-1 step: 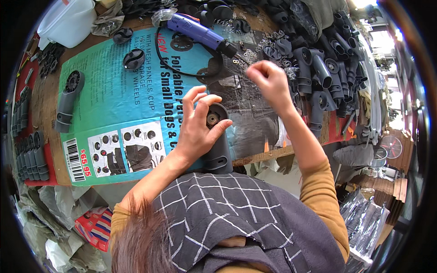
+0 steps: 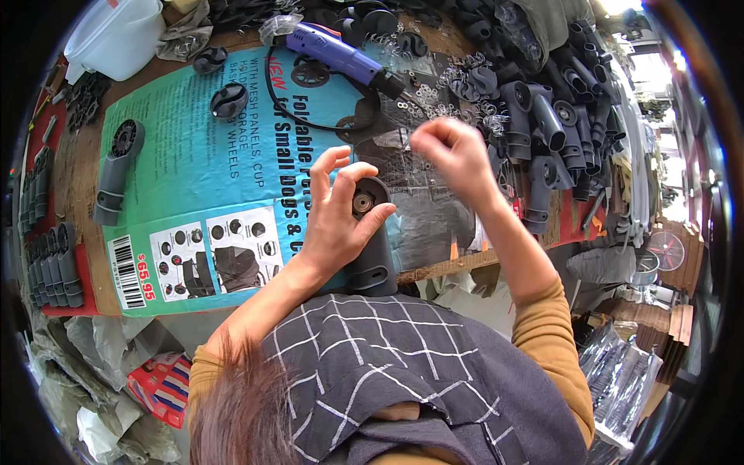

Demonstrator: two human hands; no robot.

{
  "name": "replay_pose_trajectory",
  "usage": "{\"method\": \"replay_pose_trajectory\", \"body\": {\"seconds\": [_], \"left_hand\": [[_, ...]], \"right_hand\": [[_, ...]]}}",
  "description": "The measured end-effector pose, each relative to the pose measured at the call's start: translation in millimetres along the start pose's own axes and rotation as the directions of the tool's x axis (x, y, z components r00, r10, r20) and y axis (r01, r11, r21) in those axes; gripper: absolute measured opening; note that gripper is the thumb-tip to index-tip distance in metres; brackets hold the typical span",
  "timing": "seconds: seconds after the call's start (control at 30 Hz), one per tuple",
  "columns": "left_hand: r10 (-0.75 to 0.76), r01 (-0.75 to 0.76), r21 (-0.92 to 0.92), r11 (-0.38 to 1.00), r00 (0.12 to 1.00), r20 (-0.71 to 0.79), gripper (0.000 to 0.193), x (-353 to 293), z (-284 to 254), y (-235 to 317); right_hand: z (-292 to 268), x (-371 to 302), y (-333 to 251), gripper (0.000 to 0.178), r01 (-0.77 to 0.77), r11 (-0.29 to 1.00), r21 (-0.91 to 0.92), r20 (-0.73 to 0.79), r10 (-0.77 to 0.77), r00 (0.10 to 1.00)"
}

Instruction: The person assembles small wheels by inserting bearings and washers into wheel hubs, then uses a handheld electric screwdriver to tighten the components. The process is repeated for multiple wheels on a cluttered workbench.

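Observation:
My left hand (image 2: 329, 213) is closed round the round head of a dark grey plastic tube fitting (image 2: 373, 252) at the table's front edge. Inside that head, between thumb and fingers, a small metal ring shows round the central hole. My right hand (image 2: 453, 159) hovers to the right of the fitting, thumb and fingers pinched together and slightly blurred. Whatever sits in the pinch is too small to make out. Beyond it, a blue-purple electric screwdriver (image 2: 337, 54) lies with its tip toward small loose washers (image 2: 418, 89).
Grey plastic fittings (image 2: 550, 124) are heaped at the right. One separate fitting (image 2: 120, 170) lies on the left of the printed turquoise cardboard (image 2: 178, 178), with round black caps (image 2: 229, 101) farther in. A black cable loops across the middle. A white tub (image 2: 112, 39) stands far left.
My right hand has moved slightly down and left, away from the washers and toward the fitting. My left hand stays on the fitting.

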State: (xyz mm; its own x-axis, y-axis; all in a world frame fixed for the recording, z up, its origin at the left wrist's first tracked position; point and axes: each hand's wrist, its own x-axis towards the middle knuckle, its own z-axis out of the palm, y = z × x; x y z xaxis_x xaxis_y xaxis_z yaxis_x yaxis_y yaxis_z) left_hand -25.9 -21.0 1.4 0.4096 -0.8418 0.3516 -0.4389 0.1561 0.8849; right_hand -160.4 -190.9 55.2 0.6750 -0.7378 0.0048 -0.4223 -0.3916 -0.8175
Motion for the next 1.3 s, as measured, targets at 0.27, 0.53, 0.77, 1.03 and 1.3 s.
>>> {"method": "replay_pose_trajectory", "body": {"seconds": [0.27,0.53,0.77,1.03,1.3], "left_hand": [[0.025,-0.024,-0.034,0.999,0.999,0.023,0.016,-2,2,-7],[-0.004,0.005,-0.04,0.999,1.0,0.025,0.016,0,1,-1],[0.025,-0.024,-0.015,1.0,0.999,0.034,0.018,0,1,-4],[0.046,-0.045,-0.019,0.999,0.999,0.011,0.018,0,4,-6],[0.003,-0.002,-0.058,0.998,1.0,0.021,0.018,0,4,-5]], "right_hand": [[32,-21,-39,0.025,-0.021,0.992,-0.126,0.158,0.041,0.987],[85,157,-17,0.07,0.064,0.774,-0.63,0.008,-0.075,0.997],[30,93,-37,0.07,0.126,0.99,0.067,-0.144,-0.115,0.983],[23,0,-45,0.055,0.337,0.748,0.571,-0.351,-0.149,0.925],[-5,-39,-84,0.07,0.442,0.376,0.814,-0.382,-0.227,0.896]]}}
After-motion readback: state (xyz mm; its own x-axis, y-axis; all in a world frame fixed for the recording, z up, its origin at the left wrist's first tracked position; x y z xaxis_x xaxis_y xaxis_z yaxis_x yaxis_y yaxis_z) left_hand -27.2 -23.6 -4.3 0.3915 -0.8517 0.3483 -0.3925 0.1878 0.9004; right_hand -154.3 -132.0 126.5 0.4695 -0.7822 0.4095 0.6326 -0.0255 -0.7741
